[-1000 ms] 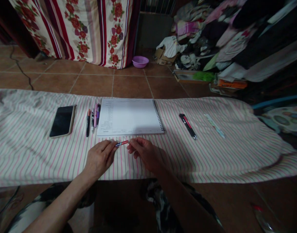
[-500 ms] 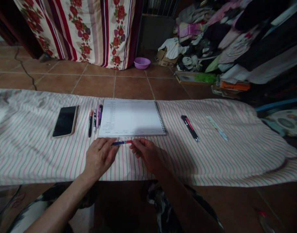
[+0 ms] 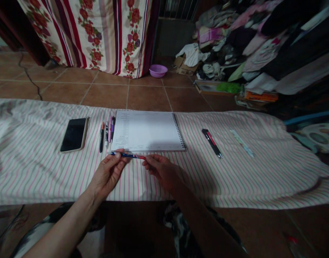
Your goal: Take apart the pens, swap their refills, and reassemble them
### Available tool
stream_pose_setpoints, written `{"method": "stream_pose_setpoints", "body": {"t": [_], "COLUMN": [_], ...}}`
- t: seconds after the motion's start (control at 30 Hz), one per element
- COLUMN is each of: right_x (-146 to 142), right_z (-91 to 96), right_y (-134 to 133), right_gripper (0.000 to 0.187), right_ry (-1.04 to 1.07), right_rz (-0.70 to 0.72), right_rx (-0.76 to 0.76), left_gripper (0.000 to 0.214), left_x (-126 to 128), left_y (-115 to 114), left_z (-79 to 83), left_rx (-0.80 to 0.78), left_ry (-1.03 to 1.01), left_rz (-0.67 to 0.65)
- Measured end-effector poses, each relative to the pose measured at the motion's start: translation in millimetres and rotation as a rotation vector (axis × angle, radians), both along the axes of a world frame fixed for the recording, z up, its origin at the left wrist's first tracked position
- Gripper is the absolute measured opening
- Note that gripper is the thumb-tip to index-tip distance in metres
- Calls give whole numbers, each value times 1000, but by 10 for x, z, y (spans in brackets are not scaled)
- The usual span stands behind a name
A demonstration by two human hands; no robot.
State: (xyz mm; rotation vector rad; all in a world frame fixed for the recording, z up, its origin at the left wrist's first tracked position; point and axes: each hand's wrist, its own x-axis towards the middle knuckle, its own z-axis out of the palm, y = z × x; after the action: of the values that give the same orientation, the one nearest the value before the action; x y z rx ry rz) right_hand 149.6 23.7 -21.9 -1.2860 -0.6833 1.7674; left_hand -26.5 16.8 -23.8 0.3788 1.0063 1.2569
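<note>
Between my two hands lies a slim pen (image 3: 130,156), dark blue with a red end, held level just in front of the notebook. My left hand (image 3: 107,170) is closed on its blue part, thumb on top, with the pale tip poking out to the left. The fingers of my right hand (image 3: 160,168) pinch the red end. Behind them rests an open spiral notebook (image 3: 150,130), its wire binding on the right. Several pens stand in a row by its left edge, among them a black pen with an orange end (image 3: 102,138) and a purple pen (image 3: 113,129).
A phone (image 3: 73,134) lies left of the pens on the striped cloth (image 3: 59,182). To the right are a black and red pen (image 3: 212,143) and a pale blue-white strip-like item (image 3: 242,143). A purple basin (image 3: 158,71) and heaped clothes (image 3: 215,32) sit on the floor beyond.
My left hand has turned, its thumb now on top of the pen and more of the pen's left part showing. My right hand keeps its pinch on the red end.
</note>
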Motion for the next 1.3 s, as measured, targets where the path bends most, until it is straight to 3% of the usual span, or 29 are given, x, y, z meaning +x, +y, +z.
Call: {"method": "stream_pose_setpoints", "body": {"t": [0.33,0.53,0.7,0.87,1.3], "right_x": [-19,0,25,37,31], "right_z": [-65,-50,-71,-46,-60], "right_y": [-28,0,26,38,46], "right_gripper": [21,18,24,30,28], "right_ry": [-126,-200,-285,-303,-240], "right_rz": [197,243,333,441,393], "right_rx": [208,262,319,304,226], "left_gripper": [20,17,16,16,17], "left_x": [175,200,196,185,214], "left_y": [-81,-66,-77,-75,-74], "left_z": [-73,-72,-62,-19,-52], "left_rx": [17,-4,-30,-55,3], "left_ry": [-25,-15,-27,-39,-3], "left_rz": [-171,-90,-99,-117,-118]}}
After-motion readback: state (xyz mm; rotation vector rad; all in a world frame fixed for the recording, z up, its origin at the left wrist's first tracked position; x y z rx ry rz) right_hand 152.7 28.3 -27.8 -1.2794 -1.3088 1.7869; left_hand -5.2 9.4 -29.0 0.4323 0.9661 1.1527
